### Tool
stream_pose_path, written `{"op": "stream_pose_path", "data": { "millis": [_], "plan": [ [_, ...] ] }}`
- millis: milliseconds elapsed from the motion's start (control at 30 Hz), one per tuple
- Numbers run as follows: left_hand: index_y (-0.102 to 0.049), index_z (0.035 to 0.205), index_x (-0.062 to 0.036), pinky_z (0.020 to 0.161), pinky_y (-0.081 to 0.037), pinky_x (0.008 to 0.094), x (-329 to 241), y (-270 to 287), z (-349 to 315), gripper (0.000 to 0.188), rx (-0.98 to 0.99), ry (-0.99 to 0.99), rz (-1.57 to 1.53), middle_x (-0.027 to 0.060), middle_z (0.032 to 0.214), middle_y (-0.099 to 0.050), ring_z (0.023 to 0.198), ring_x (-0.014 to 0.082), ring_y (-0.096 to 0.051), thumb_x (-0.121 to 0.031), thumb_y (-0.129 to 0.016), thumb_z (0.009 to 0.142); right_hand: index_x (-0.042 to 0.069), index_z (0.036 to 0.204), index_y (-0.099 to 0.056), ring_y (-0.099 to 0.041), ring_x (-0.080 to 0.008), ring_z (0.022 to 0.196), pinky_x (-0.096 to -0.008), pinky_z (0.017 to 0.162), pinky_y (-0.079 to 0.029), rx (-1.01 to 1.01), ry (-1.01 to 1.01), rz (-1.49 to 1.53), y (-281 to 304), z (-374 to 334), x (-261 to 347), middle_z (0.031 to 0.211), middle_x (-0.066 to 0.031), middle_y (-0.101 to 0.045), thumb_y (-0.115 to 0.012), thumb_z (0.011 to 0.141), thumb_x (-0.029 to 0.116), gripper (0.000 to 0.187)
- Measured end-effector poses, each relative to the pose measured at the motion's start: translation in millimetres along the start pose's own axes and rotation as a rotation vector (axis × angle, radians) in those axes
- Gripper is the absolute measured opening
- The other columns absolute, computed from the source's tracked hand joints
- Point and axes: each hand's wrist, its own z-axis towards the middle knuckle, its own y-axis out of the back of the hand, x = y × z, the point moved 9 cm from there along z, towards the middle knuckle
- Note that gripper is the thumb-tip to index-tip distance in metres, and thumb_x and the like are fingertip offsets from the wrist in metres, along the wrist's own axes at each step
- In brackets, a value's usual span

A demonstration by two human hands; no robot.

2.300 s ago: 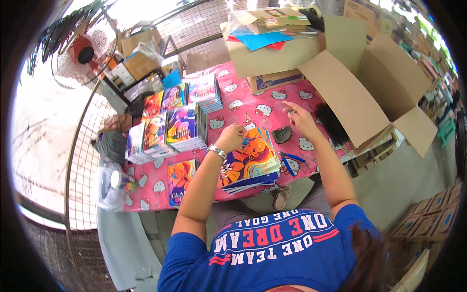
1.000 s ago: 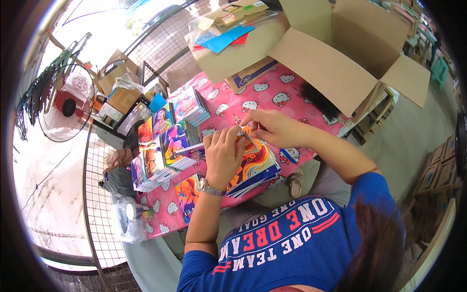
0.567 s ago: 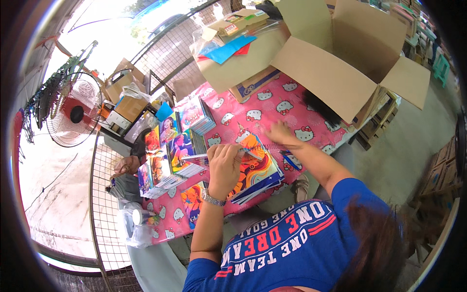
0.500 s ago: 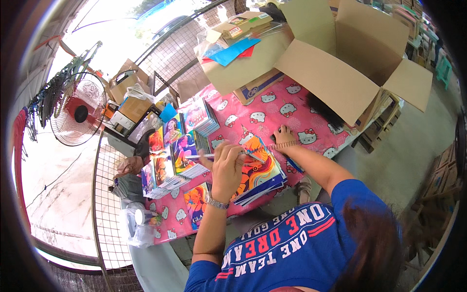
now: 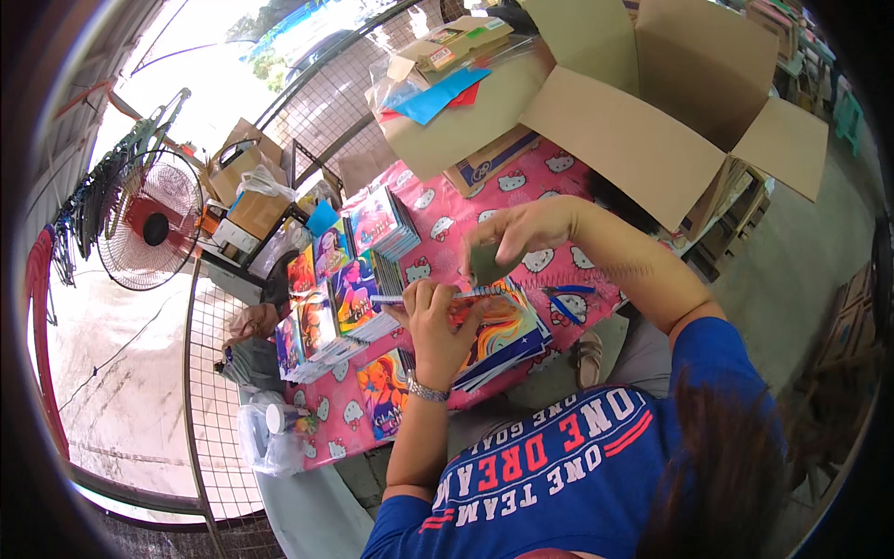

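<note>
My left hand (image 5: 436, 326) is closed on a notebook (image 5: 386, 299) held edge-on above the stack. A thin spiral coil (image 5: 596, 276) runs along its upper edge and sticks out to the right, under my right forearm. My right hand (image 5: 526, 233) is bent over the coil edge, fingers pointing down. Between its fingers and thumb shows a dark green patch that I cannot make out. Beneath lies a stack of notebooks (image 5: 507, 335) with colourful illustrated covers. To the right of the stack rests a blue-handled tool (image 5: 570, 303), apparently pliers.
Piled notebooks (image 5: 340, 289) stand at left on the pink patterned tablecloth (image 5: 442, 228), with a single notebook (image 5: 384, 391) nearer me. An open cardboard box (image 5: 633, 140) is at the far right. A fan (image 5: 154, 224) and a plastic bag (image 5: 270, 433) are at left.
My right hand has lifted from the tablecloth by the coil's free end and moved left to the notebook's edge. The blue-handled tool is now more exposed. My left hand still holds the notebook.
</note>
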Motion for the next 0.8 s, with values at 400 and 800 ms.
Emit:
{"op": "stream_pose_path", "data": {
  "millis": [400,800],
  "plan": [
    [-0.058,0.099,-0.0055,0.097,-0.035,0.0442,-1,4,2,0.04,0.05,-0.021,-0.03,0.0099,0.098,-0.058,0.102,0.0305,-0.052,-0.02,-0.083,0.072,0.008,0.122,-0.063,-0.058,-0.0179,0.103,-0.0311,0.092,-0.044,-0.056,0.104,0.201,1,9,2,0.113,-0.0068,-0.062,-0.073,0.082,0.031,0.047],
    [-0.056,0.099,-0.0041,0.087,-0.042,0.0398,6,5,-1,0.048,0.003,0.04,-0.077,0.0107,0.098,-0.059,0.098,0.0297,-0.053,-0.022,-0.088,0.068,0.0,0.119,-0.063,-0.061,-0.0158,0.103,-0.0311,0.092,-0.047,-0.035,0.032,0.129,0,19,-3,0.112,-0.0088,-0.066,-0.07,0.082,0.029,0.048]
  ]
}}
